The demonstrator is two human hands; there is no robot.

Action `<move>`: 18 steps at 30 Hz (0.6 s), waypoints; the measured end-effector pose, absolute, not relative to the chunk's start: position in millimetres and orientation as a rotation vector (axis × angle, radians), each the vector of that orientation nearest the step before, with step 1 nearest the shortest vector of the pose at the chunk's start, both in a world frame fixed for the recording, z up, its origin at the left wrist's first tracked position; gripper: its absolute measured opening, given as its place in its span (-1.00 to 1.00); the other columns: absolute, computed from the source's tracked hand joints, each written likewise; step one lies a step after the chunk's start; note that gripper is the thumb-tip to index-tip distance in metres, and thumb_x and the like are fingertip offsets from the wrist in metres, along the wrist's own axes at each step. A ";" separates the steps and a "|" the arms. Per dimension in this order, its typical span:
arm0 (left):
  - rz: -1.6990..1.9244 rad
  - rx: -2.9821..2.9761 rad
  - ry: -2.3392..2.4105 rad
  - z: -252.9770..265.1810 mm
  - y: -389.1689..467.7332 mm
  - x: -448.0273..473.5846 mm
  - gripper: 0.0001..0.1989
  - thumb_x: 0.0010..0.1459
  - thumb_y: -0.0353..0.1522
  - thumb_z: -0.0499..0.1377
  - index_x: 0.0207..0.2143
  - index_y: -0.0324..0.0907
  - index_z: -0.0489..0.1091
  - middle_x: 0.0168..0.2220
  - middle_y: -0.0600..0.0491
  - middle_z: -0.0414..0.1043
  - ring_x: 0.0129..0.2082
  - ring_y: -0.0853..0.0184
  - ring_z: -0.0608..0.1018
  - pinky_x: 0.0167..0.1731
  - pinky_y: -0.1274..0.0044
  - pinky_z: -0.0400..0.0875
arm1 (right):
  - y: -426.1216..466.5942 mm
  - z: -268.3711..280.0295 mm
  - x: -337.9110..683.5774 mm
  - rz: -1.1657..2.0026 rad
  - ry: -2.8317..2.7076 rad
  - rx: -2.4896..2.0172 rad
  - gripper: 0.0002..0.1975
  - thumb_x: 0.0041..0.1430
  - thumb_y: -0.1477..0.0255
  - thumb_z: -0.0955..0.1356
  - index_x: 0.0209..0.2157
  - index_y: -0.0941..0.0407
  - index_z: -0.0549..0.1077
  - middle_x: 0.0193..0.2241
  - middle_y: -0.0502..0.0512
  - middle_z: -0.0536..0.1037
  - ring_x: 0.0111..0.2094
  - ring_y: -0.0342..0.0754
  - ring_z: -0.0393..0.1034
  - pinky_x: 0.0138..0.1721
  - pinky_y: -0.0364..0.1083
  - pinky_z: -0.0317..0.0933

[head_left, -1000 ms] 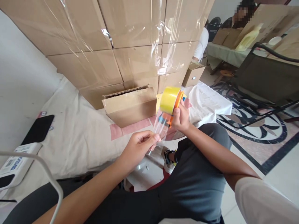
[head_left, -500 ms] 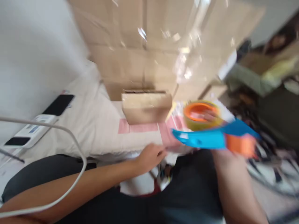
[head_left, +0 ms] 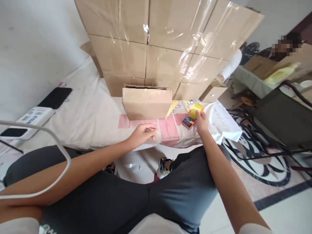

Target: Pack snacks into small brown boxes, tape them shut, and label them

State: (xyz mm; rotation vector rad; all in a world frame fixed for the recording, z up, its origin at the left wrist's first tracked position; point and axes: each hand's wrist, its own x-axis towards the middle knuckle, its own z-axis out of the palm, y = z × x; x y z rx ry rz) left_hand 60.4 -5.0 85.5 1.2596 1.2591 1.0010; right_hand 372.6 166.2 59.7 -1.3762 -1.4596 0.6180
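On the cloth-covered table, my right hand (head_left: 202, 120) grips a tape dispenser (head_left: 188, 123), blue and orange, with a yellow roll (head_left: 195, 111) in it. The dispenser is down at the cloth, to the right of a small cardboard box (head_left: 147, 105). That box stands upright, a raw edge showing along its top. My left hand (head_left: 143, 134) is just in front of the box, thumb and fingers pinched together. A faint thin glint shows at its fingertips, too small to name.
Behind the small box rises a wall of stacked cartons (head_left: 168, 61) under clear film. At left lie a phone (head_left: 56, 97) and a white device (head_left: 30, 120); a pale cable (head_left: 60, 148) loops over my left arm. A black chair (head_left: 287, 113) and another person (head_left: 286, 47) are at right.
My right hand has lowered the tape dispenser from close to the camera onto the table, farther away. My left hand has shifted left and forward, toward the small box. The view is steadier.
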 end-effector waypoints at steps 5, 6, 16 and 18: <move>1.041 1.378 1.228 94.5 -12.5 51.2 -0.73 0.17 -0.24 0.20 -0.16 -0.22 0.50 -0.58 0.11 0.46 -0.53 0.35 0.46 -0.46 0.53 0.28 | 132.2 83.9 377.9 0.260 -1.325 -1.396 -0.37 0.05 -0.03 0.44 0.01 0.10 0.41 -0.04 0.27 0.46 -0.04 0.14 0.40 0.02 0.16 0.35; 1.039 1.392 1.227 96.8 -15.7 50.4 -0.74 0.18 -0.24 0.19 -0.17 -0.21 0.50 -0.59 0.12 0.45 -0.54 0.36 0.45 -0.47 0.53 0.28 | 116.9 92.0 368.9 0.153 -1.371 -1.345 -0.36 0.04 0.00 0.46 0.04 0.10 0.42 0.01 0.27 0.43 -0.02 0.15 0.39 0.05 0.18 0.32; 1.081 1.517 1.520 118.7 1.2 21.1 -0.63 0.16 -0.05 0.24 -0.31 -0.19 0.53 -0.51 0.05 0.49 -0.53 0.32 0.47 -0.47 0.50 0.30 | 36.3 163.8 241.2 0.428 -1.905 -0.591 -0.91 0.29 0.37 0.42 -0.33 -0.02 0.57 -0.24 0.09 0.51 -0.12 0.05 0.41 0.01 0.16 0.30; 1.201 1.698 1.815 134.3 15.7 0.5 -0.62 0.21 -0.03 0.21 -0.23 -0.16 0.54 -0.42 0.01 0.54 -0.40 0.24 0.55 -0.34 0.45 0.36 | 56.3 193.5 245.1 0.463 -1.843 -0.604 -0.90 0.26 0.32 0.45 -0.36 -0.01 0.58 -0.19 0.10 0.51 -0.04 0.07 0.41 0.08 0.18 0.28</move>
